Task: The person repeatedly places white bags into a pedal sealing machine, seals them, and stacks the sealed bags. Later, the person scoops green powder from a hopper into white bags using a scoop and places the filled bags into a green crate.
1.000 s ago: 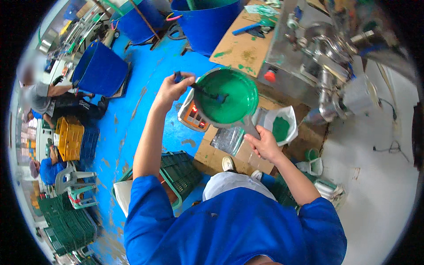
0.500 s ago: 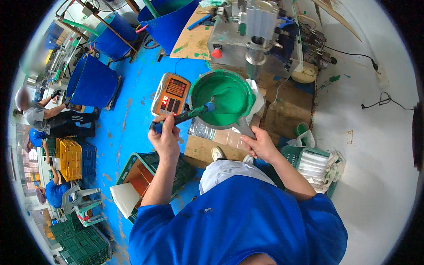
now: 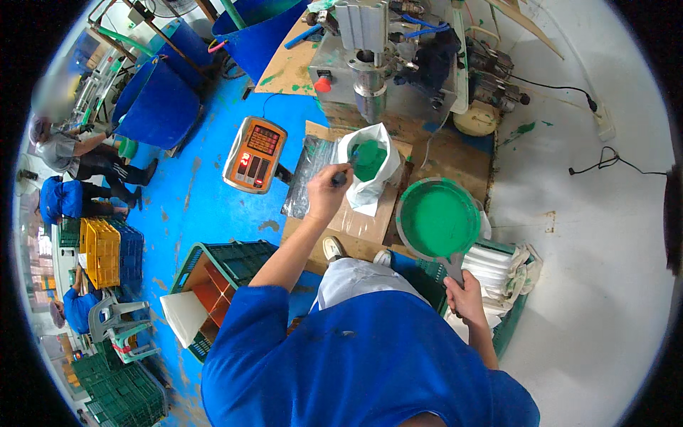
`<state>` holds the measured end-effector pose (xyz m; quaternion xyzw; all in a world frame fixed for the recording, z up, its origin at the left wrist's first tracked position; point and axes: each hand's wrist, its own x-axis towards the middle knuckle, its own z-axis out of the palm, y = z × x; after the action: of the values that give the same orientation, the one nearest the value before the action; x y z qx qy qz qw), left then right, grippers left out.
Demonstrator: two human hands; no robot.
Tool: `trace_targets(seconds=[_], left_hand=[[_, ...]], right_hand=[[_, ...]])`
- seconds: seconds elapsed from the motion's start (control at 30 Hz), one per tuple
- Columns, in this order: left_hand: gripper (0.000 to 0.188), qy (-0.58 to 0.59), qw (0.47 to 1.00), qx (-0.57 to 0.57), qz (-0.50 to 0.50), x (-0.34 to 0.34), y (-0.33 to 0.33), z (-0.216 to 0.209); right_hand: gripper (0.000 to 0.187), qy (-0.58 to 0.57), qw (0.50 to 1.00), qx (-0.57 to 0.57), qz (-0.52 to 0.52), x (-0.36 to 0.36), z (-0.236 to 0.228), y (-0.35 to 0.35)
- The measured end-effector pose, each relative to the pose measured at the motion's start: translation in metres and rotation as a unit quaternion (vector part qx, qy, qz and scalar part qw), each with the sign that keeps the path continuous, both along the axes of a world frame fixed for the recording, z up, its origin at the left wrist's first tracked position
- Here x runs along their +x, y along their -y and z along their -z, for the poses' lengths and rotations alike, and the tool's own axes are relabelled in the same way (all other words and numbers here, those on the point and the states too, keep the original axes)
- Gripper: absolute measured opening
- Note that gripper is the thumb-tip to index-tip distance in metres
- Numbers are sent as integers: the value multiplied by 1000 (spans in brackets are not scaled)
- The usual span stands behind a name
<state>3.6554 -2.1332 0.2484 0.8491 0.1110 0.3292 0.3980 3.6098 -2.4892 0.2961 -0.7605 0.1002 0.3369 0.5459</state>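
My left hand (image 3: pixel 329 193) is closed round the dark handle of a stirring tool (image 3: pixel 339 178), held at the near-left rim of a white plastic bag (image 3: pixel 384 174). Its far end is hidden. Inside the bag's open mouth lies green paste (image 3: pixel 369 159). To the right, my right hand (image 3: pixel 466 297) grips the grey handle of a large round dipper (image 3: pixel 449 262). Smooth green paste (image 3: pixel 440 219) covers the inside of the dipper, which is level and apart from the bag.
An orange digital scale (image 3: pixel 255 155) stands left of the bag. Beyond the bag is a metal filling machine (image 3: pixel 370 85) with a red button. Green crates (image 3: pixel 235 260) flank my legs, one holding white bags (image 3: pixel 491 270). Blue tubs (image 3: pixel 160 107) and co-workers (image 3: pixel 67 153) are far left.
The dipper has moved right and nearer me, away from over the bag, whose mouth now shows. My left hand has carried the stirring tool from above the dipper to the bag's rim.
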Motion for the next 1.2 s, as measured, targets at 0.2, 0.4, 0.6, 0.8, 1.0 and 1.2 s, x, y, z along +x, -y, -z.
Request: trace_targets(seconds=[0.2,0.4,0.6,0.8,1.0,1.2], left_hand=[[12,-136,977,-159,-29,12,14,37],[15,11,895,-427,-129,-2,-4,19],[13,87,819,-526,-212,-19,-24,3],[13,84,817,-545,-172,-45,-36,-46],[16,-33,960,-271,-56,-89,-41,-87],[59,69,906,-402,-111,-111,-101,-81]], right_hand=[[23,-4,999,-25,30,4,8,22],[21,38,999,-9,24,22,14,15],[25,44,999,-15,18,48,11,-11],[24,35,996,-48,-73,65,-23,-52],[20,25,979,57,-196,80,-48,-137],[15,71,950,153,-265,109,-22,-279]])
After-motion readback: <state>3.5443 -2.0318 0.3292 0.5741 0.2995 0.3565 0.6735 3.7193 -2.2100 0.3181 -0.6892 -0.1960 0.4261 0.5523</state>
